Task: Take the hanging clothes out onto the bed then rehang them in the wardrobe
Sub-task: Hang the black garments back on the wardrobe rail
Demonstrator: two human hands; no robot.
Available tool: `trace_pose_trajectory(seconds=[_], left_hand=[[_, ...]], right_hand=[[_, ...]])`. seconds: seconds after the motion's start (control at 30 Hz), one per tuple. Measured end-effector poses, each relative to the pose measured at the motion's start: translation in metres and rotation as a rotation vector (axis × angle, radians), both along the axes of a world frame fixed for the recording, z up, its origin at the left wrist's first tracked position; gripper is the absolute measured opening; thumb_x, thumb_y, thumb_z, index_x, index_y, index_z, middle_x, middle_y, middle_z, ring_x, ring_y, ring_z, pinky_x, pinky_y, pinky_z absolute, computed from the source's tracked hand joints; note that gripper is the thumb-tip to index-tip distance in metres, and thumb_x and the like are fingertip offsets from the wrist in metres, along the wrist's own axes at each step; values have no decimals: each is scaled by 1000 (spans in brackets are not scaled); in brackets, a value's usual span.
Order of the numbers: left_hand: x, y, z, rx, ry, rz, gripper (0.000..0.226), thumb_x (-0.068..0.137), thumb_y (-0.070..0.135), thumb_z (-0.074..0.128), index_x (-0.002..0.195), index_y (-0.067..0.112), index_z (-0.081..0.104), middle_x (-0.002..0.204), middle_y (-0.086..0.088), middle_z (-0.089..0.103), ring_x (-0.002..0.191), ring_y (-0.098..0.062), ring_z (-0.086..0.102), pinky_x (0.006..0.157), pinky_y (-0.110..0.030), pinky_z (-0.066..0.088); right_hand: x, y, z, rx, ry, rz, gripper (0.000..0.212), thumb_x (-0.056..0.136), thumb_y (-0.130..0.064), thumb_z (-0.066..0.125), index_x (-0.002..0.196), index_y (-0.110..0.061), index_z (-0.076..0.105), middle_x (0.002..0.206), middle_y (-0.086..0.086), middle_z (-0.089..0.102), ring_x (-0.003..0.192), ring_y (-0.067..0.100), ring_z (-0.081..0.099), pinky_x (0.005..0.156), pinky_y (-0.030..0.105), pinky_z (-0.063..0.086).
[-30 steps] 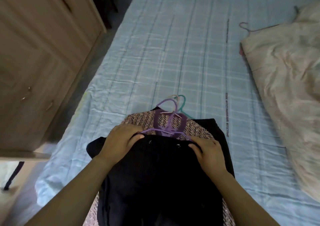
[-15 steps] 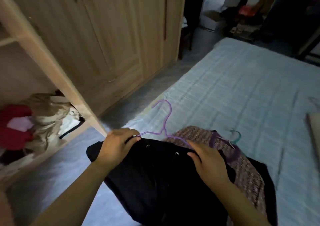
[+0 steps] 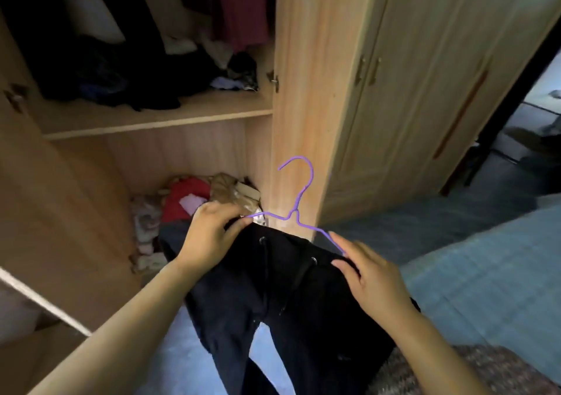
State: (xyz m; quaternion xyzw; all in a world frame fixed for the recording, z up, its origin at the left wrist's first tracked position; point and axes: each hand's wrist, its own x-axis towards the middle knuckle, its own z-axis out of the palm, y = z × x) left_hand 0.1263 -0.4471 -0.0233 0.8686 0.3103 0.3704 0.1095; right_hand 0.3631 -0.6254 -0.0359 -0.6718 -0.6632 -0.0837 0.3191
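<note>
The purple hanger (image 3: 296, 212) is held in the air in front of the open wardrobe (image 3: 300, 91), its hook upright with the tip curling over to the left, against the wardrobe's middle post. Its shoulder wire runs slantwise, higher at the left end and lower at the right. The black trousers (image 3: 282, 297) hang from it with the waistband along the wire and the legs dropping long toward the bottom of the view; a dark drawstring (image 3: 265, 261) dangles from the waist eyelets. The left hand (image 3: 209, 237) has its fingers curled and pinches the left end of the hanger together with the waistband. The right hand (image 3: 373, 279) pinches the right end of the waistband, thumb on the front of the cloth and forefinger lying straight along the wire. Behind the hands, a wooden shelf (image 3: 158, 118) bears a heap of dark clothes (image 3: 121, 85), and a dark red garment (image 3: 243, 9) hangs above it. In the lower compartment lies a jumble of red, tan and pale clothes (image 3: 188, 200). To the right stand the closed wardrobe doors (image 3: 425, 91) of pale wood with small metal handles. The bed (image 3: 485, 279), in a pale blue checked sheet, fills the right side, and a pinkish patterned garment (image 3: 455, 370) lies on it at the lower right corner. A dim doorway (image 3: 531, 106) opens past the doors.
</note>
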Motion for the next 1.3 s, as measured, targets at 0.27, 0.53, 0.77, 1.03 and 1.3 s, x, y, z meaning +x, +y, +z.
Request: trace_pose_trajectory(seconds=[0.27, 0.53, 0.77, 1.03, 1.3], left_hand=[[-64, 87, 35, 3, -67, 70, 25, 89, 39, 49, 83, 21, 65, 81, 10, 68, 74, -14, 60, 71, -31, 42], [-55, 227, 98, 127, -79, 151, 34, 88, 47, 44, 84, 21, 65, 77, 15, 63, 75, -6, 55, 68, -16, 38], [-34, 374, 190, 282, -41, 202, 27, 91, 47, 49, 91, 26, 66, 79, 15, 65, 72, -2, 59, 70, -25, 46], [-3, 494, 293, 365, -124, 304, 10, 92, 35, 57, 85, 31, 63, 65, 23, 54, 68, 5, 53, 62, -10, 31], [10, 583, 377, 381, -178, 249, 17, 88, 46, 55, 82, 32, 64, 75, 18, 63, 75, -1, 59, 67, -20, 43]], right_hand=[[-43, 116, 48, 78, 24, 156, 45, 86, -49, 47, 130, -38, 45, 88, -6, 64, 69, 18, 63, 53, 33, 50], [-31, 275, 97, 195, 99, 193, 45, 76, -39, 67, 119, -28, 64, 80, -4, 66, 75, 9, 58, 59, 18, 43], [2, 443, 183, 289, 255, 271, 41, 75, -33, 76, 103, -59, 61, 81, -9, 69, 72, 8, 65, 65, 24, 49], [29, 582, 303, 305, 309, 336, 24, 81, -25, 71, 95, -45, 69, 50, -13, 48, 40, 6, 37, 41, 13, 26], [36, 651, 387, 484, 149, 228, 28, 81, -29, 70, 96, -52, 66, 52, -35, 52, 53, -7, 51, 47, 8, 34]])
